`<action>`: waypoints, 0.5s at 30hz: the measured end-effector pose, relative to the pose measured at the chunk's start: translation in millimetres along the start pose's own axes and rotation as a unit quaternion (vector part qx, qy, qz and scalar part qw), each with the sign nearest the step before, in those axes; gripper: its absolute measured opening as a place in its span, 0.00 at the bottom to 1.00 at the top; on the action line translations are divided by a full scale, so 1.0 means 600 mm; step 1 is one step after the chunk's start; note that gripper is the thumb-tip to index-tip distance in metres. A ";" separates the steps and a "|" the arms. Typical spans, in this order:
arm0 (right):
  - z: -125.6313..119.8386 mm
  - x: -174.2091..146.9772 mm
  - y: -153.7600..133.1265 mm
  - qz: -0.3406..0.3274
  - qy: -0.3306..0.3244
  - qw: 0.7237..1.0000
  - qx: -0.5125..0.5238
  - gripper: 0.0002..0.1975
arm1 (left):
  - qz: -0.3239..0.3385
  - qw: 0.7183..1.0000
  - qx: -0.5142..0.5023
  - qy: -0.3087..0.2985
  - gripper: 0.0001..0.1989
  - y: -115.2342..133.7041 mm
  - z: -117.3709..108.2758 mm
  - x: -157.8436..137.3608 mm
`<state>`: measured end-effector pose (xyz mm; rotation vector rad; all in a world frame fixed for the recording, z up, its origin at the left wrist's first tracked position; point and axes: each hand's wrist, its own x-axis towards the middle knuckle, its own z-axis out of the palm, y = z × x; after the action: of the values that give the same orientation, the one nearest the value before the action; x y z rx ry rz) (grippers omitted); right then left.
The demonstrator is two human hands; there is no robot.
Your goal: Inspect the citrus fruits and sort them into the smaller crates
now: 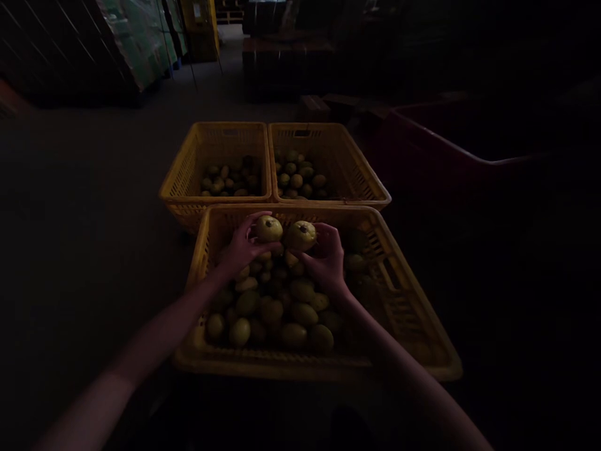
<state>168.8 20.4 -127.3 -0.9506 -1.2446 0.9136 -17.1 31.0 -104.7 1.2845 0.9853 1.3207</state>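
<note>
- The left hand (244,247) is closed around a yellow-green fruit (268,229), with the fingers curled under it and the thumb above; the stem end of the fruit faces the camera.
- The right hand (326,254) holds a second fruit (301,235) in the same way, with the fingers wrapped on its right side.
- The two fruits are just beside each other, almost touching, and both are lifted a little above the heap of fruit (277,307) in the near crate (413,319).
- Both forearms come from the bottom corners and meet over the far half of this crate; the wrists are bent slightly inward.
- The hands are close to the far rim of the near crate, which touches two other yellow crates behind it.
- The left far crate (188,169) and the right far crate (357,169) stand side by side, each with a low layer of fruit, so there is much free room above it.
- A dark red bin (446,150) stands to the right, near the crates.
- The floor (94,207) on the left is open and dark.
</note>
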 end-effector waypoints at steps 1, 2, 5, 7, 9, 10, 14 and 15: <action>-0.001 0.000 0.002 -0.009 0.002 1.000 -0.005 0.30 | 0.005 1.000 0.015 0.000 0.33 -0.001 0.001 -0.001; -0.002 -0.001 0.005 -0.015 0.002 1.000 -0.010 0.29 | 0.012 1.000 0.025 0.003 0.33 -0.002 0.002 -0.003; -0.006 -0.002 0.010 -0.008 0.000 1.000 -0.009 0.30 | 0.031 0.999 0.030 0.012 0.33 -0.010 0.004 -0.003; -0.006 -0.001 0.009 0.004 -0.002 1.000 0.006 0.31 | 0.031 0.999 0.016 0.010 0.31 -0.016 0.004 -0.001; -0.005 0.000 0.004 0.020 -0.002 0.999 0.026 0.31 | 0.019 1.000 -0.007 0.011 0.30 -0.019 0.004 0.002; -0.005 0.001 0.002 0.028 0.000 0.999 0.034 0.31 | 0.015 1.000 -0.019 0.016 0.31 -0.020 0.004 0.004; -0.007 0.004 -0.010 0.057 0.015 0.996 0.064 0.31 | -0.010 0.998 -0.057 0.036 0.32 -0.016 0.004 0.008; -0.009 0.005 -0.012 0.065 0.017 0.995 0.076 0.30 | -0.024 0.997 -0.065 0.033 0.31 -0.013 0.004 0.007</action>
<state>174.5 20.1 -120.0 -0.9302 -1.0785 1.0752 -13.4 36.3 -111.6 1.1189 0.9544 1.3754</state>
